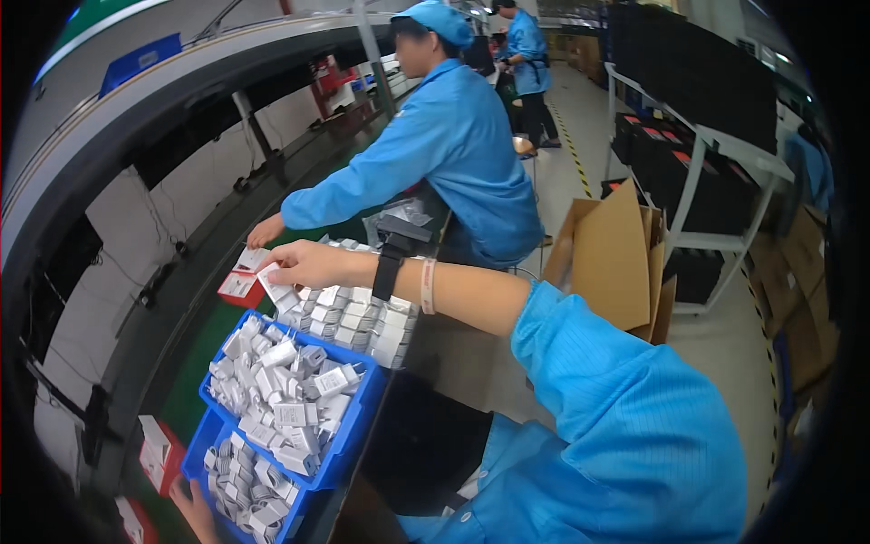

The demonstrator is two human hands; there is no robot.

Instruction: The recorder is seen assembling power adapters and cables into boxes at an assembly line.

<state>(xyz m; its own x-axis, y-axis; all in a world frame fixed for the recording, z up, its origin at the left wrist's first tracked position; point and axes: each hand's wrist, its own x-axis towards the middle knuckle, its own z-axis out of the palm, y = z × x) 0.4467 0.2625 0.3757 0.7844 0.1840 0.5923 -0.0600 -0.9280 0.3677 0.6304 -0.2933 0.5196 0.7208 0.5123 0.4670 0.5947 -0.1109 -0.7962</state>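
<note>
My right hand (304, 263) stretches far forward, fingers closed on a white charger (276, 288) above the end of several packed rows of white chargers (353, 319). Low at the left, my left hand (196, 513) shows only in part, its fingers apart at the lower edge of an open red-and-white box (161, 456). Between my hands are two blue bins. The farther blue bin (359, 419) is heaped with loose white chargers (294, 414); the nearer blue bin (192, 461) holds coiled white cables (243, 487).
A co-worker (453, 145) in blue reaches to another red-and-white box (242, 286) close to my right hand. One more red box (134, 521) lies at the lower left on the green belt (195, 363). Behind my right arm stands an open carton (612, 258) near a rack (702, 181).
</note>
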